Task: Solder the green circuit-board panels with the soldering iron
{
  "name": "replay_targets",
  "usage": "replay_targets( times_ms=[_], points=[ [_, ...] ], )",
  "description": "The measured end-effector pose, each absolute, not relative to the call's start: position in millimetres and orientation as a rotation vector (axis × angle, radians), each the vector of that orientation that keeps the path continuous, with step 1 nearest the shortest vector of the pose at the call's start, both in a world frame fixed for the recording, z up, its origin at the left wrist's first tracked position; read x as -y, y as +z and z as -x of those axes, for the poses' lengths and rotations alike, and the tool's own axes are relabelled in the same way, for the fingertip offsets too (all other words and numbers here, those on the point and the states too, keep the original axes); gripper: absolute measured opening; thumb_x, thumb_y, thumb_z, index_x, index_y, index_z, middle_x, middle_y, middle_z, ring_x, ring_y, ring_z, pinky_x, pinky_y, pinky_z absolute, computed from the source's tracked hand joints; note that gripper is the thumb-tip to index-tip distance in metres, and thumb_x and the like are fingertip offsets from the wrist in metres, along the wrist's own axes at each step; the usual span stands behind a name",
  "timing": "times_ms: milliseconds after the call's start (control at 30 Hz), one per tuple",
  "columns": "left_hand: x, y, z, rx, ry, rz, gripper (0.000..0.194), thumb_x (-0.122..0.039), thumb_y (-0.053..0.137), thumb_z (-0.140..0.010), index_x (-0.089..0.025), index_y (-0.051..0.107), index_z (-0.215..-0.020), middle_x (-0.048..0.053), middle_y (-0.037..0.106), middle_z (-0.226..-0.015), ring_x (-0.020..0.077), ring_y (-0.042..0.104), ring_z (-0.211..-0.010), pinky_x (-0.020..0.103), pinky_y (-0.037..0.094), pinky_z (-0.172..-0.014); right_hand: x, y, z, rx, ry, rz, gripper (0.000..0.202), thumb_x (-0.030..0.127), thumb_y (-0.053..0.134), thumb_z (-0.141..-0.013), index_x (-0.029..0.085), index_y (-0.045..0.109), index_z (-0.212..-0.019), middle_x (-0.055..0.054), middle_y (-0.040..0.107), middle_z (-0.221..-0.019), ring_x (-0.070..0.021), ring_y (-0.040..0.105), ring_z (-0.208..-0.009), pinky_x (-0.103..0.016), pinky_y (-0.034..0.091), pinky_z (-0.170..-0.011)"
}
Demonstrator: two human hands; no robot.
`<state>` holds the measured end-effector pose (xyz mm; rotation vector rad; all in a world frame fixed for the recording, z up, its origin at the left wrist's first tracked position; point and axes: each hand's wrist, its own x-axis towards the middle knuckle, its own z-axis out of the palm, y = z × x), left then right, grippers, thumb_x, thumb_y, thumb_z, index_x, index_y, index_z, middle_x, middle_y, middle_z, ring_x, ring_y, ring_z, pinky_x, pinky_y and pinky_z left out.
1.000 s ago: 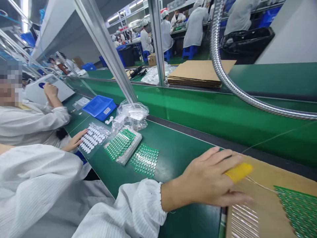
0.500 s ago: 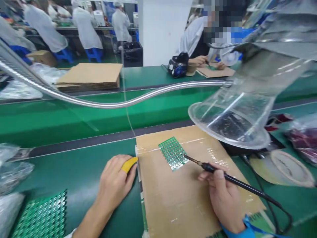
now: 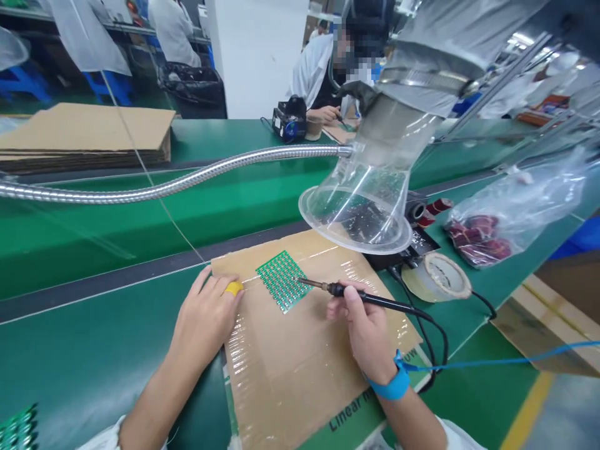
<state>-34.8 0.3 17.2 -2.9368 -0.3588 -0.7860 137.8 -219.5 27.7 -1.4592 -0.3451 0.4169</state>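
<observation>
My right hand (image 3: 368, 325) grips a black-handled soldering iron (image 3: 356, 294), its tip over the right part of a green circuit board panel (image 3: 284, 281). Whether the tip touches the panel I cannot tell. Rows of small silvery parts cover the panel, which lies on a tape-covered cardboard sheet (image 3: 290, 369). At the sheet's left edge rests my left hand (image 3: 209, 309), palm down, fingers apart and slightly bent, holding nothing. One of its fingers wears a yellow finger cot (image 3: 234, 287). A blue wrist strap (image 3: 394, 380) circles my right wrist.
A clear fume hood (image 3: 356, 212) on a metal hose (image 3: 225, 169) hangs beyond the panel. To the right lie a tape roll (image 3: 440, 278) and a plastic bag (image 3: 510, 212). Stacked green panels (image 3: 19, 430) sit at lower left. A co-worker (image 3: 314, 75) sits across the bench.
The view has swung right, so the bench things appear further left. My left hand has moved up along the sheet's edge, its fingers more spread. The iron remains at the panel.
</observation>
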Motion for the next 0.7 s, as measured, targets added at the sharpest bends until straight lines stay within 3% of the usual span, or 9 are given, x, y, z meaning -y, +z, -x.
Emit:
replay_targets(
  times_ms=[233,533,700],
  points=[
    [1.0,14.6,51.5,0.332,-0.684,2.979,0.016,-0.017,0.051,-0.100,-0.018,0.066,-0.094,0.009,0.072,-0.115,0.0214,0.068,-0.099,0.054,0.039,-0.118,216.1,25.2,-129.1,0.449,0.369,1.480,0.037,0.057,0.070,-0.094,0.022,0.068,-0.104,-0.004,0.075,-0.077,-0.0207,0.074,-0.064,-0.034,0.064,-0.063],
    [30.5,29.1,42.6,0.228,-0.865,3.130,0.019,-0.017,0.054,-0.101,-0.021,0.067,-0.087,-0.003,0.070,-0.080,0.0127,0.065,-0.072,0.046,0.040,-0.117,213.8,17.1,-129.6,0.449,0.355,1.543,0.030,0.051,0.073,-0.091,0.021,0.069,-0.095,-0.005,0.075,-0.084,-0.0198,0.074,-0.066,-0.032,0.064,-0.064],
    [34.1,20.6,28.7,0.192,-0.813,3.140,0.025,-0.015,0.052,-0.100,-0.021,0.069,-0.082,0.001,0.067,-0.079,0.0164,0.065,-0.078,0.049,0.046,-0.112,215.1,17.4,-128.6,0.508,0.352,1.613,0.025,0.046,0.072,-0.092,0.022,0.070,-0.099,-0.005,0.075,-0.089,-0.0197,0.073,-0.069,-0.031,0.062,-0.065]
  ],
)
